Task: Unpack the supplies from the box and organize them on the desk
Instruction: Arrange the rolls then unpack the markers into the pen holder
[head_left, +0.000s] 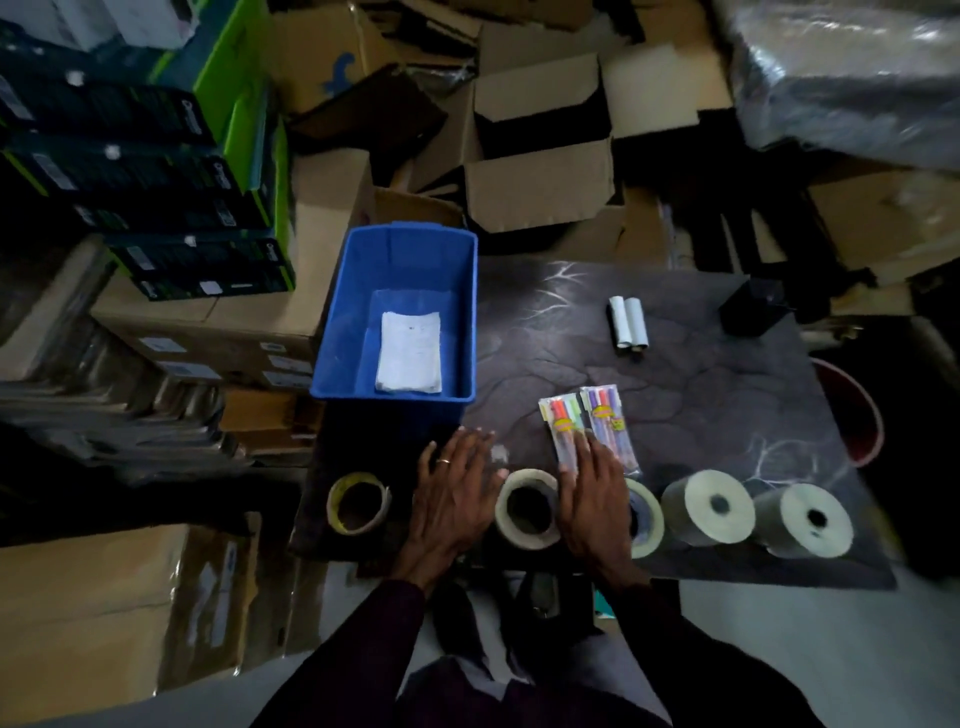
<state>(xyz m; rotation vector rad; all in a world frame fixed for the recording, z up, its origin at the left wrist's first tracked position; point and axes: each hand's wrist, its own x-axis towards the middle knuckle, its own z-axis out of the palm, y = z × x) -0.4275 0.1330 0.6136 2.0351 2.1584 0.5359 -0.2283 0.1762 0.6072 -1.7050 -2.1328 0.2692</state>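
— At the near edge of the desk, what worries you?
— The row of rolls. The middle tape roll sits between both hands, close to the edge. The left hand lies flat with fingers spread, grasping nothing. The right hand is flat too, its fingers resting across the lower ends of the marker packs. A careless sweep of either hand could push that roll off the front or drag the packs askew.
— And the paper rolls on the right?
— They seem to lie on their curved sides, so a bump to the desk might set them rolling.
— Is the blue bin emptied?
— No. A white packet lies on its floor and could be overlooked.
— What can't you make out?
— The right hand covers half of another tape roll. The bin's near wall hides a strip of its floor. The pack labels are unreadable, and under the desk it is too dark to see anything.
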